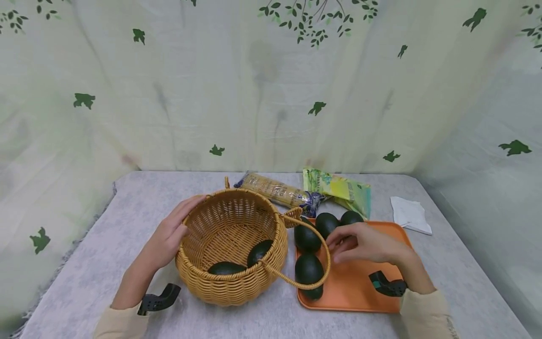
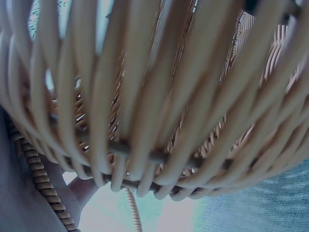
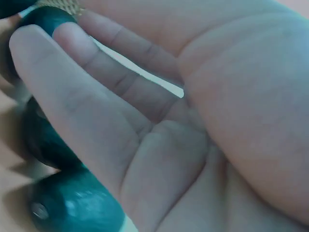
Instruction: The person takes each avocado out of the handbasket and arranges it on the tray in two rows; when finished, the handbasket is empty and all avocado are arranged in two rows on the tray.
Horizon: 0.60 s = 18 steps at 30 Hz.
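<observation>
A wicker basket (image 1: 230,294) stands left of the middle, its opening tipped toward me, with two dark green avocados (image 1: 226,268) inside. My left hand (image 1: 167,238) holds its left rim, thumb at the inner edge; the left wrist view is filled by the woven wall (image 2: 145,96). Over the orange tray (image 1: 351,287), my right hand (image 1: 364,242) has loosely bent fingers with nothing between them. Its fingertips are beside several dark avocados (image 1: 308,268) along the tray's left and back. In the right wrist view, an avocado (image 3: 48,21) shows just beyond the fingertips (image 3: 29,41).
The basket's looped handle (image 1: 328,254) sticks out over the tray's left side and the avocados there. Behind lie a clear pack of yellow sticks (image 1: 275,188) and a green-yellow packet (image 1: 338,188). White folded tissue (image 1: 410,214) lies at the back right.
</observation>
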Each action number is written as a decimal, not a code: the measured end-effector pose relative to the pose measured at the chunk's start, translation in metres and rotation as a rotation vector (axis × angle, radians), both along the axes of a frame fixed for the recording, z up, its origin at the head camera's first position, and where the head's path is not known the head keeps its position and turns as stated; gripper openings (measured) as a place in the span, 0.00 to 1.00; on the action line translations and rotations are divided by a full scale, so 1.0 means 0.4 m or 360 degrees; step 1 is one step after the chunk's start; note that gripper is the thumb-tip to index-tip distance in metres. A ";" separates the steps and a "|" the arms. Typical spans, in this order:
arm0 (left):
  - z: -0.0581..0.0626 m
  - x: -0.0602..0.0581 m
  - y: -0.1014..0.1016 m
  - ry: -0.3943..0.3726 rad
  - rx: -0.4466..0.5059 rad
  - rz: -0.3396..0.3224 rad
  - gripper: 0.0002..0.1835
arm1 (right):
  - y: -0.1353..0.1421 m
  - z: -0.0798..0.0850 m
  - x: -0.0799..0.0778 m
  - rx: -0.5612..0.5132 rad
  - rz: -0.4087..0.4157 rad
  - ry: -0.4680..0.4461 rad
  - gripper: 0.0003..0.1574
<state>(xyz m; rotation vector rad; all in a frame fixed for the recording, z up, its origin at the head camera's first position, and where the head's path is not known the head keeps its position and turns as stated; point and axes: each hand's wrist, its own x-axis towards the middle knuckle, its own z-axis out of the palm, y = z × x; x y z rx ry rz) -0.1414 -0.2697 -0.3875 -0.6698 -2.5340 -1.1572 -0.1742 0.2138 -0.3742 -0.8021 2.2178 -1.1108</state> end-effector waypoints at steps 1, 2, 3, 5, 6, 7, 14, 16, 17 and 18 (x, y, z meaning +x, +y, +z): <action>0.001 0.000 0.000 -0.0005 0.0001 0.0002 0.39 | 0.005 0.005 0.000 -0.0010 -0.0018 -0.0001 0.23; 0.001 0.001 0.001 -0.0005 0.0003 0.0001 0.39 | 0.010 0.009 0.001 -0.0010 -0.0044 0.0006 0.23; 0.001 0.000 0.001 -0.0002 0.0004 -0.0002 0.39 | 0.015 0.013 0.002 -0.0014 -0.0069 0.0012 0.23; 0.004 0.002 0.002 -0.0004 0.0008 -0.0005 0.39 | 0.020 0.024 0.004 -0.0031 -0.0110 0.0040 0.24; 0.005 0.003 0.003 -0.0003 0.0010 -0.0009 0.39 | 0.022 0.028 0.005 -0.0036 -0.0128 0.0062 0.24; 0.005 0.003 0.003 -0.0005 0.0012 -0.0010 0.39 | 0.022 0.032 0.006 -0.0039 -0.0148 0.0082 0.24; 0.006 0.003 0.002 -0.0014 0.0008 -0.0001 0.39 | -0.006 0.051 0.004 -0.0151 -0.0236 0.0204 0.22; 0.004 0.002 0.001 -0.0014 0.0008 -0.0005 0.39 | -0.021 0.057 0.002 -0.0191 -0.0247 0.0246 0.21; 0.004 0.002 0.001 -0.0014 0.0008 -0.0006 0.39 | -0.031 0.061 0.000 -0.0219 -0.0242 0.0265 0.21; 0.003 0.002 0.000 -0.0014 0.0007 -0.0005 0.39 | -0.041 0.065 -0.003 -0.0248 -0.0230 0.0285 0.21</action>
